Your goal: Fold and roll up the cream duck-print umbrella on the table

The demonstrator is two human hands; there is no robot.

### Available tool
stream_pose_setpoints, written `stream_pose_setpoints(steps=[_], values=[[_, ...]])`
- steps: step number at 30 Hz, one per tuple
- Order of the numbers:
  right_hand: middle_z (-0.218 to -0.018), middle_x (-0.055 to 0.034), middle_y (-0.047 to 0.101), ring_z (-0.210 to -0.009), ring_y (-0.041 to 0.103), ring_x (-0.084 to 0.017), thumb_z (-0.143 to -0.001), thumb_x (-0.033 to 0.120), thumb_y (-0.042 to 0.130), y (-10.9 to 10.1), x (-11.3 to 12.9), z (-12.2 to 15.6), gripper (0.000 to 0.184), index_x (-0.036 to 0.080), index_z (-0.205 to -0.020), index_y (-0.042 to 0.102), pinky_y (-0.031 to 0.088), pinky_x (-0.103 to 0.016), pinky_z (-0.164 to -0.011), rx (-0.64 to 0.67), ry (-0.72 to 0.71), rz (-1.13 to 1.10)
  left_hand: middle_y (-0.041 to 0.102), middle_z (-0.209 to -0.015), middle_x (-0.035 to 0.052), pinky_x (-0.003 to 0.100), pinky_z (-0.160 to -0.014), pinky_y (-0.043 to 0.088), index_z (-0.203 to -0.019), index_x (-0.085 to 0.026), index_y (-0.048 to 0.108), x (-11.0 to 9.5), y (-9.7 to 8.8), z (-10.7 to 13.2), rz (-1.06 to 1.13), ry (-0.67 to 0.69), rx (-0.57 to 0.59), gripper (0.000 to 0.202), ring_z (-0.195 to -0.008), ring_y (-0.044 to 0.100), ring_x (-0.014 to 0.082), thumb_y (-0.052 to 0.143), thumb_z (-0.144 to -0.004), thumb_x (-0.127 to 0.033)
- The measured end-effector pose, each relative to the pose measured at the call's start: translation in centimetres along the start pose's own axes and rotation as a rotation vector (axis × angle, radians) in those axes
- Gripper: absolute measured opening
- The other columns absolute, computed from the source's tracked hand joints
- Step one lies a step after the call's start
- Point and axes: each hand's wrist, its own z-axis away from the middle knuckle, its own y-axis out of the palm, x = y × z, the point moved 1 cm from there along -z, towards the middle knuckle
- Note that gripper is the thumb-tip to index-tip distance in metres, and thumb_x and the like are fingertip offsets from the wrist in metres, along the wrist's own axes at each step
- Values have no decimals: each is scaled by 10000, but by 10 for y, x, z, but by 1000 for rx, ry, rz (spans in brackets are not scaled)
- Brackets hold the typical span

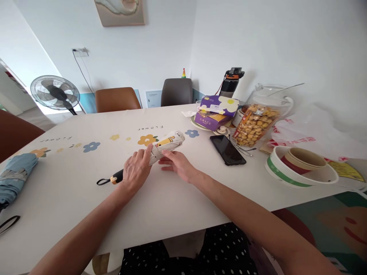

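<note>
A white folding umbrella (169, 146) with a yellow print lies slantwise on the table, rolled up. Its black handle (118, 176) with a wrist loop points to the lower left. My left hand (138, 165) is wrapped round the umbrella near the handle. At the middle of the roll, by its strap (156, 152), my right hand (178, 165) grips it with the thumb on top and the fingers curled at the near side. A second umbrella, light blue (17, 175) and rolled up, rests at the left edge of the table.
Right of my hands lie a black phone (228, 149) and a white cable (241, 148). Behind them stand purple boxes (211, 120), a dark bottle (231, 82) and a snack jar (255, 124). Paper bowls (286, 175) and a plastic bag (309, 130) are at far right.
</note>
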Motion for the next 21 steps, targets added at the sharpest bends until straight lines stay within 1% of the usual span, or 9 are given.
stream_pose_setpoints(steps=[2, 5, 8, 11, 14, 17, 19, 20, 21], values=[[-1021, -45, 639, -882, 595, -170, -686, 350, 661, 9, -5, -7, 291, 196, -928, 612, 498, -288, -704, -26, -52, -203, 588, -936, 91, 302, -680, 384, -1366, -223, 298, -4, 0, 3, 2, 53, -3, 510, -861, 551, 217, 388, -864, -228], [-1004, -15, 645, -849, 583, -156, -632, 222, 681, 15, -11, -20, 270, 197, -895, 624, 481, -270, -691, -170, -19, -425, 597, -973, 99, 302, -716, 393, -1394, -194, 231, -9, 0, 4, 99, 66, 51, 602, -902, 553, 226, 448, -836, -261], [-899, 2, 662, -794, 581, -153, -616, 125, 627, 3, -9, -32, 243, 184, -852, 622, 477, -256, -651, -237, -27, -539, 578, -1118, 104, 313, -731, 412, -1413, -205, 144, -7, -5, -1, 305, -47, 136, 803, -963, 553, 249, 550, -757, -426], [-831, 14, 657, -772, 582, -148, -634, 103, 573, -14, -2, -41, 225, 181, -842, 611, 483, -250, -654, -185, -107, -602, 542, -1211, 88, 316, -760, 423, -1397, -244, 192, 2, -12, -10, 622, -241, 258, 850, -977, 559, 238, 557, -699, -564], [-788, 4, 646, -756, 591, -160, -683, 199, 601, -24, 1, -42, 190, 185, -872, 592, 499, -277, -668, -138, -96, -634, 562, -1182, 95, 300, -787, 431, -1320, -217, 361, 11, -16, -15, 1079, -411, 458, 713, -946, 576, 214, 508, -730, -589], [-731, -26, 631, -726, 602, -193, -716, 421, 610, -20, 0, -37, 291, 186, -882, 565, 513, -336, -666, -103, -32, -649, 604, -1059, 118, 318, -751, 461, -1151, -153, 522, 8, -15, -13, 1512, -410, 787, 549, -853, 602, 212, 503, -765, -542], [-685, -42, 618, -692, 604, -210, -712, 529, 581, -16, 0, -33, 375, 182, -849, 549, 515, -370, -665, -59, 5, -646, 611, -990, 122, 346, -698, 485, -1061, -137, 547, 0, -13, -8, 1685, -411, 996, 471, -770, 614, 213, 541, -761, -500], [-672, -45, 613, -678, 603, -212, -710, 558, 567, -14, 1, -31, 396, 181, -831, 541, 516, -378, -669, -43, 15, -649, 609, -965, 116, 352, -667, 492, -1038, -139, 541, -4, -12, -5, 1744, -430, 1060, 443, -715, 613, 200, 554, -759, -484], [-667, -47, 611, -672, 603, -213, -713, 576, 553, -13, 1, -30, 409, 182, -819, 535, 516, -383, -674, -34, 21, -652, 606, -935, 103, 342, -622, 495, -1016, -146, 531, -9, -11, -2, 1788, -459, 1092, 420, -649, 602, 174, 560, -759, -476]])
